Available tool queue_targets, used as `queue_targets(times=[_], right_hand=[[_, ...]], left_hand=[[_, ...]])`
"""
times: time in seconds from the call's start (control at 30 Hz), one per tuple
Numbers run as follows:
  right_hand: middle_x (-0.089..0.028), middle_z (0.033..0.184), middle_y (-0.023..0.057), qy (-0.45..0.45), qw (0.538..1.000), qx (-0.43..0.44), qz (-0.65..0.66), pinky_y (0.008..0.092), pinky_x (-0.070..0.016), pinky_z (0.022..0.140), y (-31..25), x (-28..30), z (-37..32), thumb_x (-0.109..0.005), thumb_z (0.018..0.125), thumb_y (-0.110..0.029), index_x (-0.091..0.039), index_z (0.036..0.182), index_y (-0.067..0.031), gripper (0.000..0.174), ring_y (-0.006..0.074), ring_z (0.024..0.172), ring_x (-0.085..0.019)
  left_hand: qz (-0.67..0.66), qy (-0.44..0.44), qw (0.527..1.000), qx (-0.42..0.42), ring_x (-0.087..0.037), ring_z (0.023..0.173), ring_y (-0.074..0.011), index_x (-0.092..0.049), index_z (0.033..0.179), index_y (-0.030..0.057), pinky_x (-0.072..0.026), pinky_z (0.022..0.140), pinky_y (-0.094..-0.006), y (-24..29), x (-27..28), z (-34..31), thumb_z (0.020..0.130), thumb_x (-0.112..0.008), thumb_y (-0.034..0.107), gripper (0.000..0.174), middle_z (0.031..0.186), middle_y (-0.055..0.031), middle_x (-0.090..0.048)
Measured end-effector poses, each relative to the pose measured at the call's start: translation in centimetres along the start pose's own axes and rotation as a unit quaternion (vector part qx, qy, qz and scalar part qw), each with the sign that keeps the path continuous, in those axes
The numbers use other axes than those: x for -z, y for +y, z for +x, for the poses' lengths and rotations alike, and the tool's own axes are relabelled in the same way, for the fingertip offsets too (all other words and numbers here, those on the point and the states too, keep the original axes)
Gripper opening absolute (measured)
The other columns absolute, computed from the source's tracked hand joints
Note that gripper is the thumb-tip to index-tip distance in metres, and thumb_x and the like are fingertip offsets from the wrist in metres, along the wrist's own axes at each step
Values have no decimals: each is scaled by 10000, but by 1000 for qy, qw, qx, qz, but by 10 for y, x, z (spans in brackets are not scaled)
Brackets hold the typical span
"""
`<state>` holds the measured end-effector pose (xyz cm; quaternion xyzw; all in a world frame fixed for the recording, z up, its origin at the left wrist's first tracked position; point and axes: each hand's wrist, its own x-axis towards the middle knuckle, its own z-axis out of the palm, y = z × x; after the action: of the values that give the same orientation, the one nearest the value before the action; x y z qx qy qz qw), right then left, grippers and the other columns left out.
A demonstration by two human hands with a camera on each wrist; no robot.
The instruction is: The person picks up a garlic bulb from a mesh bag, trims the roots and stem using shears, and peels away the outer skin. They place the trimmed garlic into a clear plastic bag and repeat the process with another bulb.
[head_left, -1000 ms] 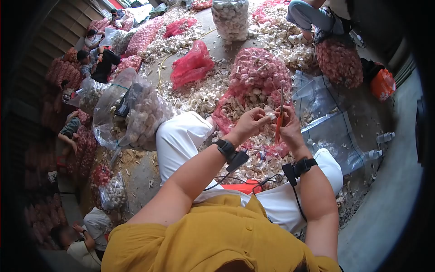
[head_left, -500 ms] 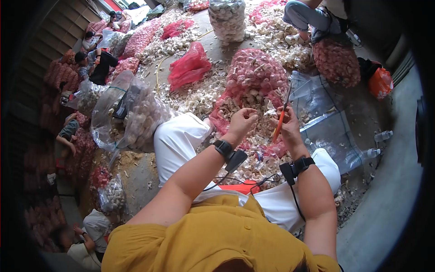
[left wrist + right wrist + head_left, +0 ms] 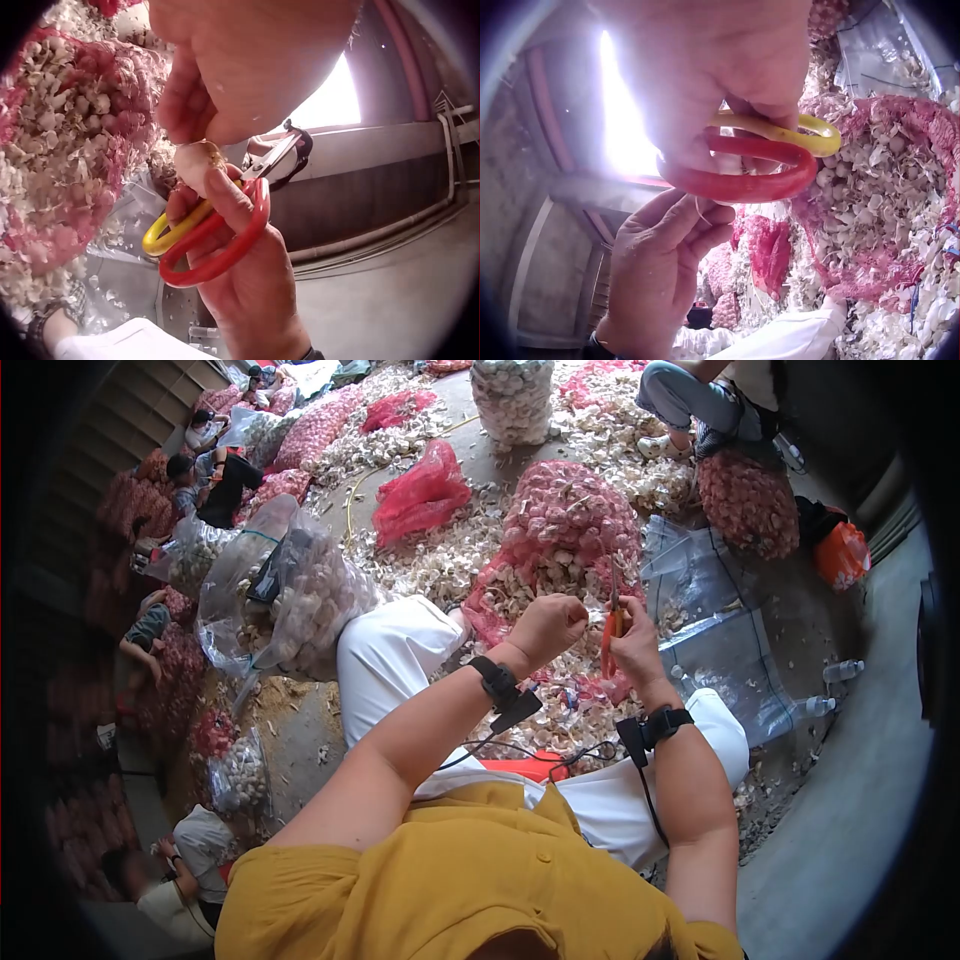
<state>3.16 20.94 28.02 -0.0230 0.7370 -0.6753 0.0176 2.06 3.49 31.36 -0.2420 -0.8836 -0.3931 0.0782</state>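
Observation:
My right hand point(image 3: 636, 645) grips scissors point(image 3: 262, 206) with one red and one yellow handle loop, the blades pointing up and away. In the left wrist view the same hand holds a pale garlic bulb point(image 3: 196, 165) between thumb and fingers, beside the scissors. My left hand point(image 3: 545, 628) is close on the left, fingers curled, its fingertips pinching at the top of the bulb. A thin pale strand point(image 3: 702, 211) shows by the left thumb in the right wrist view. Just beyond the hands lies an open pink mesh sack point(image 3: 570, 510) of garlic.
Garlic skins point(image 3: 415, 575) cover much of the floor. A clear bag of garlic point(image 3: 320, 600) stands by my left knee, with clear plastic sheeting point(image 3: 725, 660) on the right. A red mesh bag point(image 3: 420, 495) lies ahead. Other people sit around with more sacks.
My left hand drew away from the right hand half a second ago and has come back toward it. The scissors tilted to the right, then returned to nearly upright.

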Motion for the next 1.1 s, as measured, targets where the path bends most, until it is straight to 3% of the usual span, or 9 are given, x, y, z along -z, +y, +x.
queue_targets(times=[0.2, 0.6, 0.7, 0.77, 0.8, 0.87, 0.93, 1.0, 1.1], right_hand=[[-581, 731, 12, 14, 999, 5, -28, 245, -449, 612, -3, 2, 0, -718, 669, -50, -534, 1024, -60, 400, 80, 661, -536], [-567, 726, 5, 8, 998, 59, -32, 233, -439, 595, -11, -4, -3, -704, 683, -46, -527, 1028, -55, 388, 60, 663, -514], [-557, 727, 1, 7, 998, 59, -4, 227, -434, 597, -7, -5, -1, -684, 690, -23, -522, 1029, -49, 376, 61, 661, -509], [-556, 741, -1, -3, 999, 41, 7, 222, -431, 602, -10, -3, -3, -674, 695, -11, -522, 1029, -53, 370, 60, 666, -507], [-556, 755, -4, -14, 999, 26, 19, 216, -429, 608, -11, -3, -3, -664, 700, 2, -521, 1030, -57, 364, 60, 672, -506], [-555, 770, -8, -21, 999, 13, 43, 212, -428, 615, -9, -3, -2, -667, 703, 5, -518, 1031, -61, 366, 57, 682, -505], [-555, 785, -13, -27, 997, -3, 67, 207, -427, 622, -9, -4, -3, -670, 706, 9, -515, 1031, -65, 368, 54, 692, -505], [-557, 803, -17, -39, 996, -9, 81, 201, -432, 637, -12, -3, -3, -702, 704, -10, -510, 1027, -69, 380, 50, 717, -513], [-563, 826, -11, -62, 992, -2, 106, 203, -441, 653, -10, -4, -3, -724, 703, -18, -502, 1033, -66, 400, 52, 740, -524]], left_hand=[[-51, -6, 998, 44, -621, 627, -244, -631, 775, 1, -493, 584, -319, -1, -6, 1, 730, -657, 65, 83, 697, -132, -613], [48, -9, 997, 62, -609, 649, -308, -580, 683, -10, -487, 616, -366, -3, -9, 7, 684, -662, 150, 180, 678, -178, -591], [23, -17, 997, 71, -615, 640, -252, -570, 681, -8, -490, 602, -332, -12, -8, 7, 726, -645, 143, 175, 663, -135, -597], [-175, -77, 928, 319, -605, 640, -162, -571, 759, 1, -490, 597, -289, -25, -10, 7, 812, -603, 133, 146, 688, -66, -597], [-175, -77, 929, 318, -605, 640, -162, -571, 759, 1, -490, 597, -289, -25, -8, 5, 812, -603, 133, 146, 688, -66, -597], [-350, -47, 869, 346, -576, 654, -96, -557, 858, 7, -480, 588, -251, -26, -5, 4, 887, -573, 166, 162, 737, -21, -585], [-347, -69, 878, 323, -555, 645, -83, -535, 941, 12, -456, 572, -233, -22, -2, 5, 905, -577, 223, 218, 778, -29, -591], [-261, -180, 921, 225, -517, 631, -61, -517, 971, 38, -426, 550, -222, -15, -1, 2, 901, -587, 259, 242, 771, -15, -582], [-357, -178, 878, 266, -476, 601, -42, -493, 1000, 71, -383, 509, -211, -10, -3, 1, 901, -589, 235, 215, 752, 4, -561]])
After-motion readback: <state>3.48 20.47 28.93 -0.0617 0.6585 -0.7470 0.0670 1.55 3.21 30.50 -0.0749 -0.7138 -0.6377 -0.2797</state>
